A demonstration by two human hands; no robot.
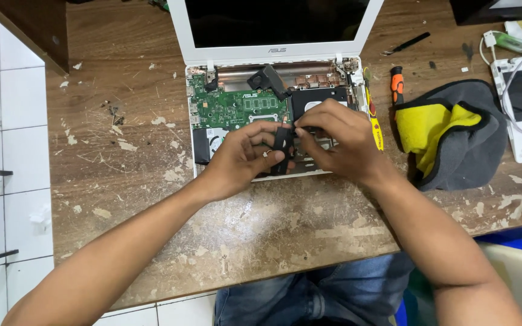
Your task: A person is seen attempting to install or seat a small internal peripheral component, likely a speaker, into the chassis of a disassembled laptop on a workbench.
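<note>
Black part (283, 145), small and flat, sits pinched between both hands right over the opened white laptop (273, 108) with its green board (237, 107) showing. Left hand (243, 158) grips its lower edge, right hand (336, 139) nips the top with fingertips. Grey-yellow cloth (448, 136) and an orange-handled screwdriver (397, 84) lie nearby on the scuffed wooden table (128, 181).
</note>
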